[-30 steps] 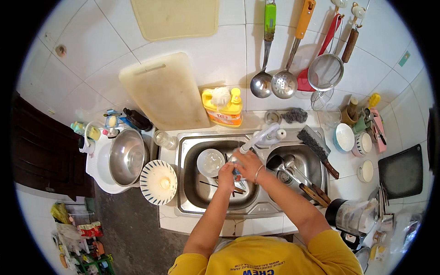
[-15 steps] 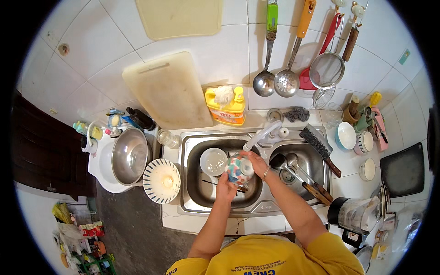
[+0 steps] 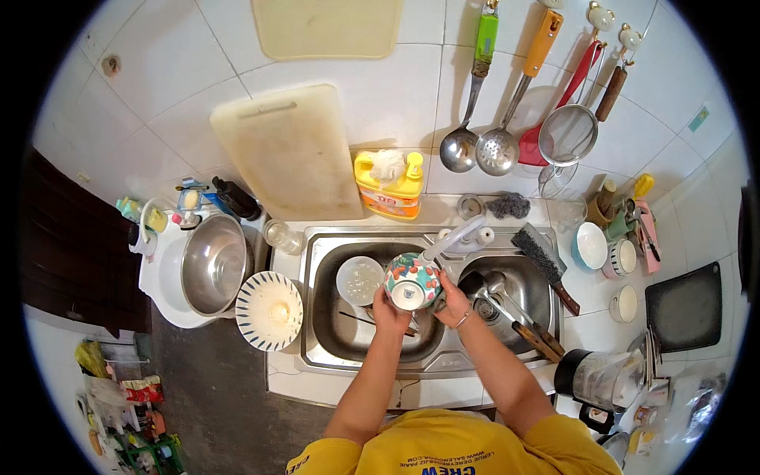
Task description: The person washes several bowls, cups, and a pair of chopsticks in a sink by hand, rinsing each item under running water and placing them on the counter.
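Both my hands hold a patterned bowl [image 3: 411, 281] with coloured spots over the left basin of a steel double sink [image 3: 328, 317], its base turned toward me. My left hand [image 3: 388, 311] grips it from below left, my right hand [image 3: 454, 302] from the right, a bracelet on that wrist. The tap spout [image 3: 455, 237] reaches just above the bowl. A clear glass bowl [image 3: 359, 279] lies in the same basin, with chopsticks beside it.
A striped plate [image 3: 270, 310] and a steel pot [image 3: 212, 264] stand left of the sink. The right basin holds pans and utensils [image 3: 507, 305]. A yellow detergent jug [image 3: 388, 186], a cutting board [image 3: 289, 150], hanging ladles and a brush [image 3: 542, 257] surround it.
The patterned bowl has come up out of the basin and been turned in my hands, its base now facing up toward me.
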`<act>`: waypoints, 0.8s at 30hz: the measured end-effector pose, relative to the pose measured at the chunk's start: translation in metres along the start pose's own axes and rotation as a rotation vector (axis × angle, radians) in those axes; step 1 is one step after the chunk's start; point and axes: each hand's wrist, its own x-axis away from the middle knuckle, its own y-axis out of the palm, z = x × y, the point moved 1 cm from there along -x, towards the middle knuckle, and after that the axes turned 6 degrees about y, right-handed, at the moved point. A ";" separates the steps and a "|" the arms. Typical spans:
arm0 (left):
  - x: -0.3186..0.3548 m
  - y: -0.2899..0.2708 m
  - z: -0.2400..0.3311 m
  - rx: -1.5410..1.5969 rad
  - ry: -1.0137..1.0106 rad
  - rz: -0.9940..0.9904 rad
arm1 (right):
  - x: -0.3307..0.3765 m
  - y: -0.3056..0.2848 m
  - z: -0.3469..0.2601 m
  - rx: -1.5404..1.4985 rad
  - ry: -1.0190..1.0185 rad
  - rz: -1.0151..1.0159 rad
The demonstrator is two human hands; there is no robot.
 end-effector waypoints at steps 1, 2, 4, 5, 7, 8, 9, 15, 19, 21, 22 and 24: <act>-0.007 -0.005 -0.004 -0.026 -0.047 -0.004 | -0.002 0.001 0.000 0.007 -0.059 0.022; -0.012 -0.011 -0.008 -0.051 -0.094 -0.009 | -0.004 0.001 -0.003 0.015 -0.119 0.044; -0.015 0.006 -0.005 -0.296 -0.138 -0.017 | -0.006 -0.002 -0.021 0.275 -0.184 0.286; -0.017 0.011 -0.002 -0.448 -0.211 -0.018 | -0.007 -0.003 -0.029 0.404 -0.215 0.409; -0.033 0.009 -0.006 -0.890 0.038 -0.185 | -0.007 0.006 -0.035 0.701 -0.315 0.605; -0.052 -0.010 -0.007 -1.113 0.132 -0.363 | -0.007 0.014 -0.034 0.854 -0.359 0.696; -0.049 -0.004 -0.008 -1.349 0.246 -0.443 | 0.002 0.029 -0.037 0.943 -0.412 0.706; -0.036 0.012 0.002 -1.229 0.228 -0.373 | -0.010 0.015 -0.036 1.027 -0.345 0.630; -0.011 0.016 0.034 -0.331 -0.388 -0.105 | -0.030 -0.005 -0.033 0.568 -0.333 0.503; -0.001 0.009 0.040 -0.346 -0.257 -0.182 | -0.027 0.010 -0.038 0.284 -0.312 0.462; 0.003 0.009 0.043 -0.353 -0.191 -0.218 | -0.033 0.007 -0.037 0.269 -0.295 0.419; 0.006 0.008 0.039 -0.502 -0.092 -0.222 | -0.050 -0.012 -0.035 0.241 -0.263 0.334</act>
